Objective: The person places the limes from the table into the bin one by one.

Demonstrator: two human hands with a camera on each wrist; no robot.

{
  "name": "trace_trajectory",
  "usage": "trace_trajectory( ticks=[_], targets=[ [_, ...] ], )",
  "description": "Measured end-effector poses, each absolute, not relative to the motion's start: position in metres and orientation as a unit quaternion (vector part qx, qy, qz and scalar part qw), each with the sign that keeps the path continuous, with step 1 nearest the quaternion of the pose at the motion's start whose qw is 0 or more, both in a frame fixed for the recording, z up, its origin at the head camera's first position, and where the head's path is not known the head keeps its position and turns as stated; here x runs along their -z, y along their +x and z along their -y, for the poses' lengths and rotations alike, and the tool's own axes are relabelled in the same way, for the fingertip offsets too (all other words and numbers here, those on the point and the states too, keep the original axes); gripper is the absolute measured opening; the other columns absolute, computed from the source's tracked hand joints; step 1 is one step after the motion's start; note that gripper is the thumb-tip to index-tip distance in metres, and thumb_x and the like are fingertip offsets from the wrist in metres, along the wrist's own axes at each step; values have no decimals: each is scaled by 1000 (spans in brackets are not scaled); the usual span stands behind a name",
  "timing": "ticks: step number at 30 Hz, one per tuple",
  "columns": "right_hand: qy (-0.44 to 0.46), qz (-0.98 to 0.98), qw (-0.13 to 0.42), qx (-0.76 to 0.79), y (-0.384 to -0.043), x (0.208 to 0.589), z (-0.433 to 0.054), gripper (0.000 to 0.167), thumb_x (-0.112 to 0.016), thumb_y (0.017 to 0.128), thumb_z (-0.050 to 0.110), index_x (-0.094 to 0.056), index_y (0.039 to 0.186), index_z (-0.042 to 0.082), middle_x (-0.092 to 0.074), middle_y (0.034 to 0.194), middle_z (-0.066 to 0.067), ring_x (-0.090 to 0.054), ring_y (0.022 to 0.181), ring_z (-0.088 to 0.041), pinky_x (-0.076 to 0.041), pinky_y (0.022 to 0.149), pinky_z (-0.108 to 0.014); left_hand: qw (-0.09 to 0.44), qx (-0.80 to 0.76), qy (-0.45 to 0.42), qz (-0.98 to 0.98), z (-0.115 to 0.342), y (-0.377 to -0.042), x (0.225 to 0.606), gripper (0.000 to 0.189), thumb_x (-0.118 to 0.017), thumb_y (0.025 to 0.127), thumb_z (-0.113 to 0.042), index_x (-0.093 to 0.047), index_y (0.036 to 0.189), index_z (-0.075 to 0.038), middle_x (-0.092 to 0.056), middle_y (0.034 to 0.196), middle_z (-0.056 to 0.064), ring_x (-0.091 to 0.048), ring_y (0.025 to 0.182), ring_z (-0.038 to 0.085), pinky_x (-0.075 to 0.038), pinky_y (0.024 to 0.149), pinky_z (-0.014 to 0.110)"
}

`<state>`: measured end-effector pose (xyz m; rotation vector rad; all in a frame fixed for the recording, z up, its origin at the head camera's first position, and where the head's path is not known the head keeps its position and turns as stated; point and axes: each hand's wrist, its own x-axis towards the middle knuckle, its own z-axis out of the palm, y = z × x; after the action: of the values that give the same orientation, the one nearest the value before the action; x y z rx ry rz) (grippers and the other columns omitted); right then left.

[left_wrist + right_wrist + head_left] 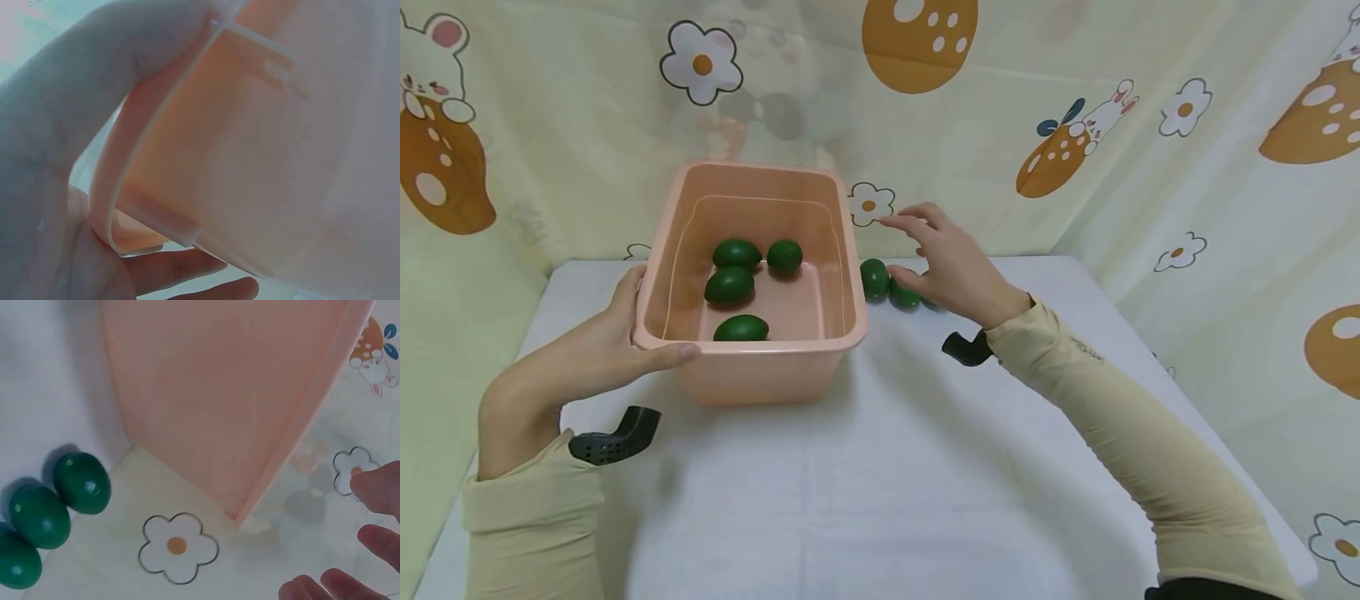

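My left hand (598, 333) grips the left front corner of a pink plastic bin (767, 375), thumb over the front rim and fingers along the side. In the left wrist view the fingers (181, 269) reach beneath the bin's rim (119, 162). Several glossy green oval fruits (730, 286), shaped like limes, lie inside on the bin's floor. My right hand (955, 262) hovers right of the bin with its fingers apart, holding nothing. Three more green fruits (81, 482) sit in a row beside the bin; the right hand partly hides them in the head view.
A white-covered table (880, 492) carries the bin, which stands toward its back edge. Behind and on both sides hangs a pale curtain (970, 158) printed with flowers and rabbits. Black wrist mounts (617, 437) show at both sleeves.
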<state>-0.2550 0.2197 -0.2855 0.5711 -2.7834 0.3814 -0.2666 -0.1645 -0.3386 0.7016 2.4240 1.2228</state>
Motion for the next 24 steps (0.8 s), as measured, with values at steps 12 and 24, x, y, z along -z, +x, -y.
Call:
trace_trajectory(
  ticks=[12,24],
  targets=[
    [104,978,108,-144,-267,299,-268,57,-68,86,21,-47,138,10,-44,133,-14,-56,105,-30,-51,89,-40,165,-423,253,-854,166,-269,339,98,-69,86,-35,6,147,-21,-29,144,10,-39,128,27,-39,95,29],
    [19,988,40,-151,-288,336,-321,64,-70,85,20,-41,141,12,-35,139,-18,-47,115,-34,-45,94,-48,167,-426,249,-854,165,-268,338,100,-69,86,-36,8,147,-21,-29,144,10,-38,129,27,-35,100,47]
  ],
)
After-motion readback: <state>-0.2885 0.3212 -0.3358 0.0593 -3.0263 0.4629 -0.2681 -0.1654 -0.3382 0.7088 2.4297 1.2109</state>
